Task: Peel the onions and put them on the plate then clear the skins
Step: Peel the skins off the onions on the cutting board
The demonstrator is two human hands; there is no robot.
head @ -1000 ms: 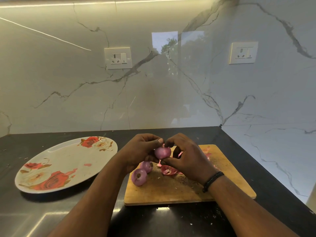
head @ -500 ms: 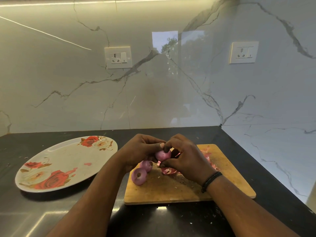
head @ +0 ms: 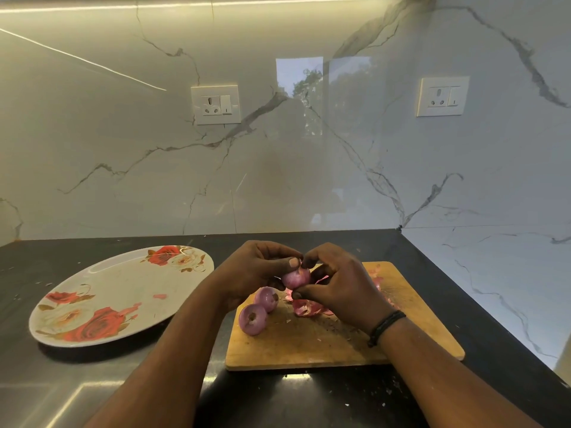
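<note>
Both hands, my left hand point(head: 259, 268) and right hand point(head: 340, 288), grip one small onion point(head: 296, 278) just above the cutting board point(head: 309, 344), fingertips picking at its skin.

I judge the peeling best done by pinching skin at the top and stripping downward; two onions point(head: 259, 310) wait on the board beside loose skins point(head: 306, 307), and the floral plate point(head: 102, 291) to my left holds no onions yet.

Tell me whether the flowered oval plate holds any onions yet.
None yet. The flowered oval plate shows only its rose print; two purple onions lie on the wooden cutting board, and both hands grip a third.
</note>
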